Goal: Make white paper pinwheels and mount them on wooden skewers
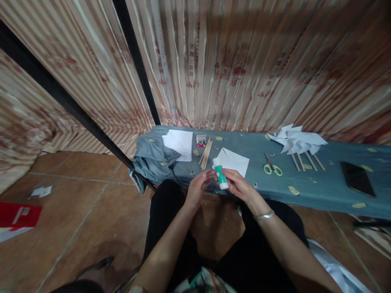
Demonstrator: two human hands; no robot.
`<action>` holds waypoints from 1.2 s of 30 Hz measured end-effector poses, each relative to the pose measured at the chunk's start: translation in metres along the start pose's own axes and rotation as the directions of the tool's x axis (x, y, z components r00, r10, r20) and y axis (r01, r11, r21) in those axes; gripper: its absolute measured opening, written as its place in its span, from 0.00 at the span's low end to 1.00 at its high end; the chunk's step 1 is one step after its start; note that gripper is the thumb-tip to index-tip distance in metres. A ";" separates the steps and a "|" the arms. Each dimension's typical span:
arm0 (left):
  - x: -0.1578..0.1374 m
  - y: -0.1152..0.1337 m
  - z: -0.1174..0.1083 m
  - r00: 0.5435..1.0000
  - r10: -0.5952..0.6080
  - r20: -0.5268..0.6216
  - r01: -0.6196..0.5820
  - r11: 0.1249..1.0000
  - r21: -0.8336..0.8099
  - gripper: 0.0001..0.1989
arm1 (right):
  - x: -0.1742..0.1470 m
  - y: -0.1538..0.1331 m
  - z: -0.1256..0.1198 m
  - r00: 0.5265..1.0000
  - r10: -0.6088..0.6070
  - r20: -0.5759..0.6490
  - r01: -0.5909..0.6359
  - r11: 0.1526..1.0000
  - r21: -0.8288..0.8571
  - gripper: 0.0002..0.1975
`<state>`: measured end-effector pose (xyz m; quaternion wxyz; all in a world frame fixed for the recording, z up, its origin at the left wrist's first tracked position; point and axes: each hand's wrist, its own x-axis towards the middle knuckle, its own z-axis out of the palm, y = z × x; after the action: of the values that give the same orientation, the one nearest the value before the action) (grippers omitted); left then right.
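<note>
My right hand (236,183) grips a green and white glue stick (220,174) over the near edge of the bench. Close to its left side is my left hand (200,185), fingers spread a little and holding nothing. Just behind the glue stick lies a sheet of white paper (236,160) with a cut line in it. To the left of that sheet are several thin wooden sticks (206,154) and a small red box of pins (200,141). Scissors with yellow-green handles (273,167) rest to the right.
White paper pinwheels on sticks (297,140) lie at the right, beside a dark phone (357,178). More white paper (180,144) sits at the left end of the cloth-covered bench (324,189). A black metal pole (137,61) and a striped curtain (244,61) stand behind.
</note>
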<state>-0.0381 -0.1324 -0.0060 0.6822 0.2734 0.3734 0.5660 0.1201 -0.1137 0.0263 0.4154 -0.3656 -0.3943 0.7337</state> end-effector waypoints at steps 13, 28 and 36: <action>0.017 -0.015 0.042 0.982 -0.112 0.151 0.112 0.994 0.009 0.21 | -0.026 0.016 -0.029 1.000 0.009 -0.010 -0.006 0.978 0.211 0.15; 0.035 -0.017 0.024 0.991 -0.045 -0.124 0.034 0.995 -0.092 0.19 | -0.015 0.041 -0.050 0.922 -0.011 -0.386 0.170 0.908 0.382 0.15; 0.094 0.027 -0.026 0.901 0.432 0.028 -0.311 0.600 0.737 0.16 | -0.019 0.032 -0.068 0.912 -0.058 -0.407 0.231 0.891 0.391 0.10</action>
<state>-0.0669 -0.0358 -0.0183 0.3532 0.5481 0.5521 0.5197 0.1765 -0.1230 -0.0265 0.6094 -0.3704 -0.1597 0.6826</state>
